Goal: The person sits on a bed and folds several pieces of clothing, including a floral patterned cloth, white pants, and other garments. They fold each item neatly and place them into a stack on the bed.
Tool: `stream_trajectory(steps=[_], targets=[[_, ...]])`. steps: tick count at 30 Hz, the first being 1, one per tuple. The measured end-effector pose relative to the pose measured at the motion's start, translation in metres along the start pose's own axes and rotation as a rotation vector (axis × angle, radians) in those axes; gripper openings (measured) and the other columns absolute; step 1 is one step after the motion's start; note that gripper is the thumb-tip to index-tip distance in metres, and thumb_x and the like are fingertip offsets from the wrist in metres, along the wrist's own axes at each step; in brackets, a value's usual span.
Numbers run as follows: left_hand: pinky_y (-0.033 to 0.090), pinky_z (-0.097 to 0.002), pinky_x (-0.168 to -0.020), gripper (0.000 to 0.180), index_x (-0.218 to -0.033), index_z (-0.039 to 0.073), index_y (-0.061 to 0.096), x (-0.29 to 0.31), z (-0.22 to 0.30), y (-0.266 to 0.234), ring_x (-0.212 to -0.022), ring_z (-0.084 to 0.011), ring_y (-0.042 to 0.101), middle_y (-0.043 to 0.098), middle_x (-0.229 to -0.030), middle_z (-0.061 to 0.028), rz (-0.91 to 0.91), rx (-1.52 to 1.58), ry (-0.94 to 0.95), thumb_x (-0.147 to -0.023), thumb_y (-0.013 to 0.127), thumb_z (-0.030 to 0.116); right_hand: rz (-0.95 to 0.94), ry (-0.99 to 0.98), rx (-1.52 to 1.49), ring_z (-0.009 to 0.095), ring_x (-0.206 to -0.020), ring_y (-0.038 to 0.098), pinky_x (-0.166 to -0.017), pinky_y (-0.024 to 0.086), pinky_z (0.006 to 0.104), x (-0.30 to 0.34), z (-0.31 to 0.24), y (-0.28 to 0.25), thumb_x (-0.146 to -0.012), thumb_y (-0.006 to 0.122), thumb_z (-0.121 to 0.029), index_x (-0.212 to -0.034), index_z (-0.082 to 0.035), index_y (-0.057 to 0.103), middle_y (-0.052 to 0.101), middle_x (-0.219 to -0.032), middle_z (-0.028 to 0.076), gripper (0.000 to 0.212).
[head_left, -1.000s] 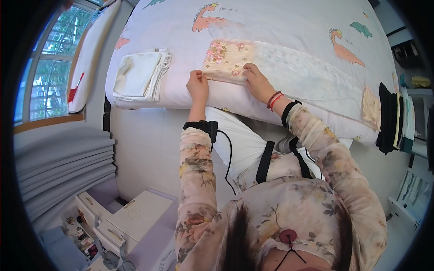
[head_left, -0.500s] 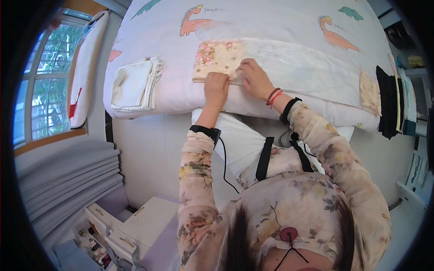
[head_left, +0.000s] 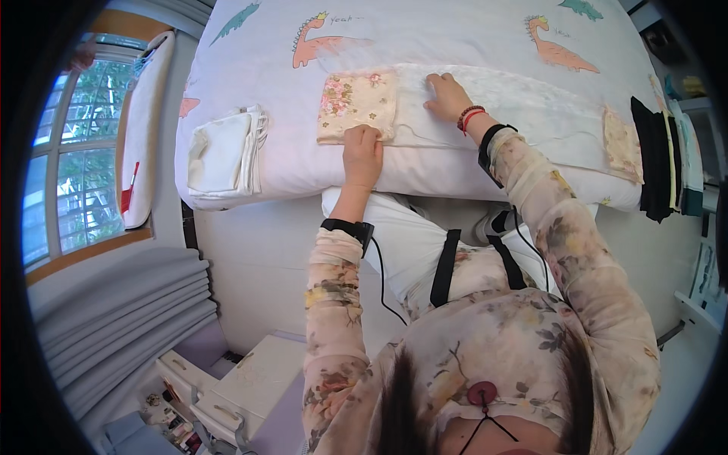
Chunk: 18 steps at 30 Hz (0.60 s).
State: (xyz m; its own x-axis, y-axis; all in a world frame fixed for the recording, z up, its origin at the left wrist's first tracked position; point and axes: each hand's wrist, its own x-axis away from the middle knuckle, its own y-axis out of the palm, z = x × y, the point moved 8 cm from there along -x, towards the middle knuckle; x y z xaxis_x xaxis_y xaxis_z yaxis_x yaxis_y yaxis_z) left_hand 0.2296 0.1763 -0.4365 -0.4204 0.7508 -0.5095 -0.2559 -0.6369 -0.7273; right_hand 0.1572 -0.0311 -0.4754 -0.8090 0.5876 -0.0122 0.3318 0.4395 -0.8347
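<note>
A long, thin white cloth [head_left: 516,114] lies stretched across the bed from the middle to the right. Its left end is a cream panel with pink flowers [head_left: 360,106], lying flat as a rough square. A matching cream floral end [head_left: 622,144] shows at the far right. My left hand [head_left: 363,155] has its fingers curled onto the near edge of the cream panel, close to its right corner, gripping it. To the right, my right hand [head_left: 449,98] lies over the white part with fingers apart, holding nothing.
A folded white cloth stack [head_left: 221,155] sits at the bed's left. Black clothes [head_left: 651,159] hang over its right edge, beside other garments. The bed cover [head_left: 455,34] carries dinosaur prints. A drawer cabinet [head_left: 250,379] stands at lower left, below the window [head_left: 83,144].
My right hand has left the cream panel's right edge and moved right and away from me, its fingers opening over the white cloth. The left hand stays at the panel's near edge.
</note>
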Motion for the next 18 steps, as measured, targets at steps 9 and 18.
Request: stream_trajectory(steps=[9,18], targets=[[0.044,-0.0382,-0.076,0.020,-0.084,0.006,0.057,0.001,0.007,-0.002,-0.086,-0.0288,0.051,0.055,-0.087,-0.0086,0.012,0.020,0.016,-0.066,0.063,-0.001,-0.012,-0.097,0.026,0.035,-0.079,0.060,-0.075,0.048,0.0411,-0.030,-0.008,0.001,-0.073,0.061,-0.014,-0.074,-0.001,0.063,0.062,-0.077,0.019,0.014],[0.039,-0.0399,-0.077,0.021,-0.083,0.009,0.056,-0.005,0.007,0.001,-0.085,-0.0275,0.052,0.056,-0.085,-0.0067,0.022,-0.030,0.018,-0.066,0.065,0.002,-0.022,-0.127,-0.043,0.038,-0.091,0.057,-0.084,0.047,0.0408,-0.014,-0.017,0.009,-0.073,0.062,-0.010,-0.095,0.003,0.057,0.056,-0.098,0.023,0.026]])
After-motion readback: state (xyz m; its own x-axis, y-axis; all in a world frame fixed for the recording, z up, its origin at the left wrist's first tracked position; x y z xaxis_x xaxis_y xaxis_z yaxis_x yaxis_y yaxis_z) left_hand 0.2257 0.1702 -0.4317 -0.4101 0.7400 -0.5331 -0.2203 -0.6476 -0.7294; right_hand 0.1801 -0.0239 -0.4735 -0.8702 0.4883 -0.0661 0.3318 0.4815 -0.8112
